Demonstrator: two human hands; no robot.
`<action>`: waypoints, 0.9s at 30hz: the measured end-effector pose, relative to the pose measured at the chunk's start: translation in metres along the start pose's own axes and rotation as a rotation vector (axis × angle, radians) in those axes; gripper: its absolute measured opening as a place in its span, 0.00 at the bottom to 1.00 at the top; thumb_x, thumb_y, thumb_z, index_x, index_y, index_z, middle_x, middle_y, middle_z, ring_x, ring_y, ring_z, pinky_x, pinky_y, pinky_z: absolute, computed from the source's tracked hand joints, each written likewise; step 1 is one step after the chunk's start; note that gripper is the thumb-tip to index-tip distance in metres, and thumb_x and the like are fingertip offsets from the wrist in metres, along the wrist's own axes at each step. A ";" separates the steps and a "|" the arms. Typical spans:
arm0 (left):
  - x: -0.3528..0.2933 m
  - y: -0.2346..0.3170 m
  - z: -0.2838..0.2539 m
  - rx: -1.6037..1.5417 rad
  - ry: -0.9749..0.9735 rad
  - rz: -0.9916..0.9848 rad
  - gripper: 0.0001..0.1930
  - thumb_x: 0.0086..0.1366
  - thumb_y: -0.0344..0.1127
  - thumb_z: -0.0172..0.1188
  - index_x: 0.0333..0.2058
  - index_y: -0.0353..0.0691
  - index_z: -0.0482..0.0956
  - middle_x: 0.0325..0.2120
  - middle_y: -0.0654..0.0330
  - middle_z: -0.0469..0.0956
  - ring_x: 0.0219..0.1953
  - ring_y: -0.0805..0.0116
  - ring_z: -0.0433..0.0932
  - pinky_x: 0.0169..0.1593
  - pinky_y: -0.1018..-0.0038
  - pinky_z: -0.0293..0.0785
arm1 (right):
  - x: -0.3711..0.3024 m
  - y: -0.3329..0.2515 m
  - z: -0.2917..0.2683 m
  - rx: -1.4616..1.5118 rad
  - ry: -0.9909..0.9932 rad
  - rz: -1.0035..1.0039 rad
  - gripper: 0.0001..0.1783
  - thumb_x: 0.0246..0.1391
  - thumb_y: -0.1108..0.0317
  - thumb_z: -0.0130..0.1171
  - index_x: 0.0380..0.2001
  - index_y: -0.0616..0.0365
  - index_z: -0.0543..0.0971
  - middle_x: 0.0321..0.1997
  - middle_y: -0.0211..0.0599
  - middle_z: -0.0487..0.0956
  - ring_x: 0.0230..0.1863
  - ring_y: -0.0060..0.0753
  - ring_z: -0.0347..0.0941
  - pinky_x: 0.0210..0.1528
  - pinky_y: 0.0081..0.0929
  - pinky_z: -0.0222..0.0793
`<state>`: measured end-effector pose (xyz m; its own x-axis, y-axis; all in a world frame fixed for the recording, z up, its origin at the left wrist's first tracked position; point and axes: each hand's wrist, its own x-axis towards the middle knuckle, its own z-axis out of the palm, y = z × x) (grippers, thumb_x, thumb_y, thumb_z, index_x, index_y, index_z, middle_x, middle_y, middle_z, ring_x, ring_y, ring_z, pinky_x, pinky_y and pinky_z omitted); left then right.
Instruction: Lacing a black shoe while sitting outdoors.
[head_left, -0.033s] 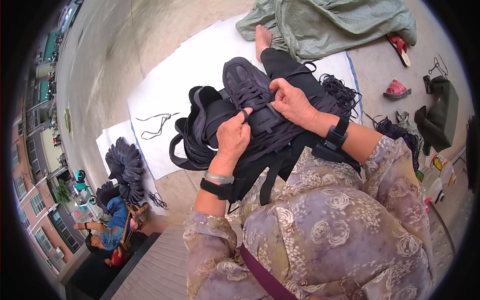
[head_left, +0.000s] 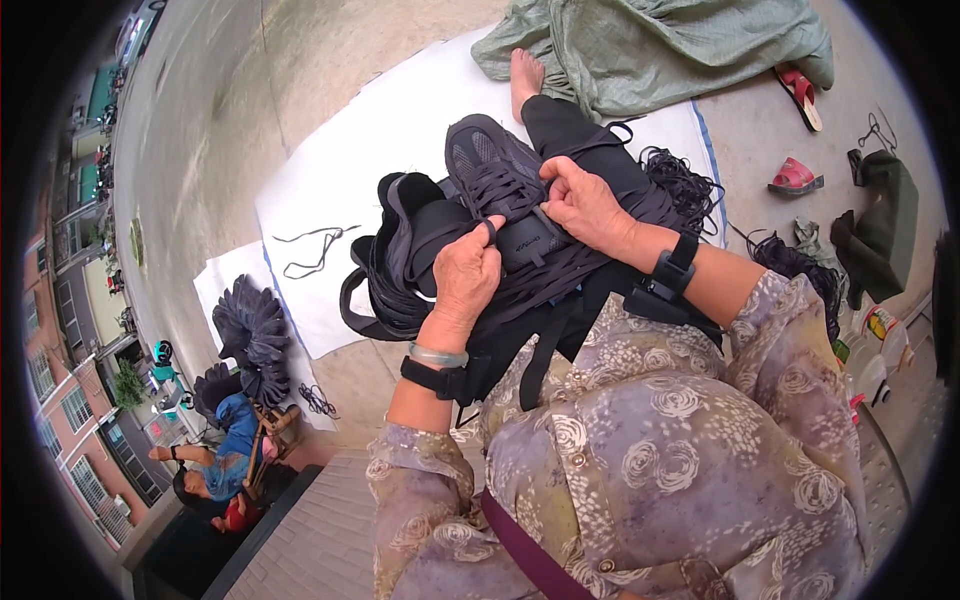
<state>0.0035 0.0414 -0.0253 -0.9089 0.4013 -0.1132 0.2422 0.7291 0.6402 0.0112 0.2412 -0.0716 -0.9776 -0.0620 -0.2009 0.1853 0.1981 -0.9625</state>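
A dark grey shoe upper lies across my lap with its toe pointing away from me. Dark laces criss-cross over its front, and the padded tongue shows between my hands. On the left side of the lacing, my left hand is closed, with a dark shoelace pinched at the thumb and forefinger. My right hand is closed at the right eyelet edge, thumb and forefinger pinching a shoelace there. More dark uppers are stacked by my left wrist, and loose laces drape over my leg.
A white sheet is spread beneath my legs, with a single lace on it. Lace bundles lie at the right. Beyond are a green sack, red slippers and a pile of uppers. Another person sits at lower left.
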 end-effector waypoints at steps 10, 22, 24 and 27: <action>-0.014 -0.011 -0.011 -0.180 0.093 -0.110 0.15 0.50 0.22 0.49 0.37 0.37 0.78 0.14 0.58 0.72 0.16 0.73 0.72 0.24 0.77 0.67 | 0.016 0.004 -0.004 0.121 -0.102 0.127 0.07 0.49 0.73 0.56 0.22 0.60 0.70 0.18 0.23 0.67 0.18 0.12 0.60 0.18 0.15 0.56; -0.039 -0.013 -0.059 0.549 0.187 0.047 0.20 0.44 0.29 0.58 0.41 0.38 0.72 0.41 0.56 0.73 0.46 0.56 0.70 0.48 0.62 0.65 | 0.016 -0.025 -0.037 -0.876 -0.007 -0.667 0.13 0.40 0.70 0.55 0.34 0.54 0.73 0.40 0.30 0.71 0.49 0.35 0.64 0.53 0.41 0.56; -0.015 -0.010 -0.040 0.550 0.197 0.258 0.23 0.43 0.27 0.58 0.43 0.38 0.70 0.41 0.57 0.73 0.50 0.55 0.67 0.55 0.56 0.57 | 0.019 -0.023 -0.022 -0.935 -0.071 -0.673 0.12 0.41 0.70 0.54 0.34 0.53 0.73 0.35 0.32 0.73 0.45 0.37 0.67 0.53 0.46 0.55; 0.005 -0.013 -0.024 0.534 0.125 0.292 0.24 0.45 0.26 0.57 0.46 0.40 0.69 0.40 0.57 0.73 0.52 0.55 0.65 0.57 0.49 0.52 | 0.021 -0.028 -0.021 -0.998 -0.306 -0.390 0.10 0.42 0.70 0.53 0.32 0.55 0.74 0.29 0.36 0.74 0.39 0.41 0.71 0.49 0.44 0.60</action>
<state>-0.0129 0.0206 -0.0157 -0.8044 0.5820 0.1197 0.5941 0.7885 0.1587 -0.0164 0.2553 -0.0448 -0.8601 -0.5029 -0.0853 -0.4269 0.8013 -0.4191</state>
